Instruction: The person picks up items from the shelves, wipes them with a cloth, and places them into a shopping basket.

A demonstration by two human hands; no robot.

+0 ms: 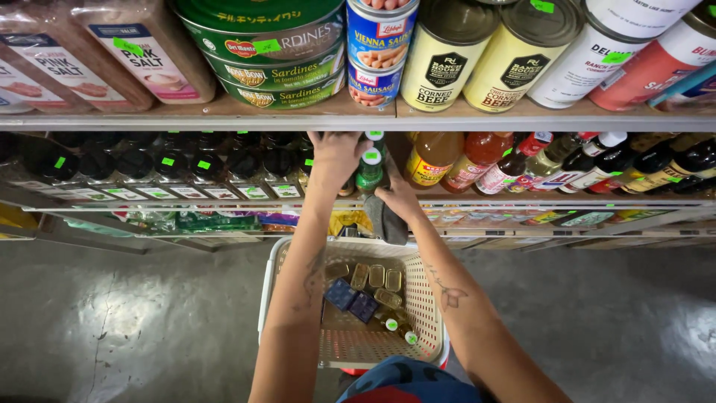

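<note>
The left hand [335, 158] grips a shelf bottle, fingers curled; the right hand [399, 198] pinches a grey cloth [388, 216] against the green-capped bottle [369, 172], steadying it.

Both hands [337, 153] [397, 198] reach a green-capped bottle [369, 170] on the shelf [224, 195] above a basket [429, 298]

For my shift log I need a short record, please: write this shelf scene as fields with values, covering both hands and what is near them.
place: store shelves above a grey floor
left hand: left hand reaches in among dark bottles on the middle shelf
right hand: right hand holds a dark cloth beside a green bottle
basket: white perforated basket below the arms, holding small tins and two blue packets
upper shelf: large cans and jars of pink salt
</note>
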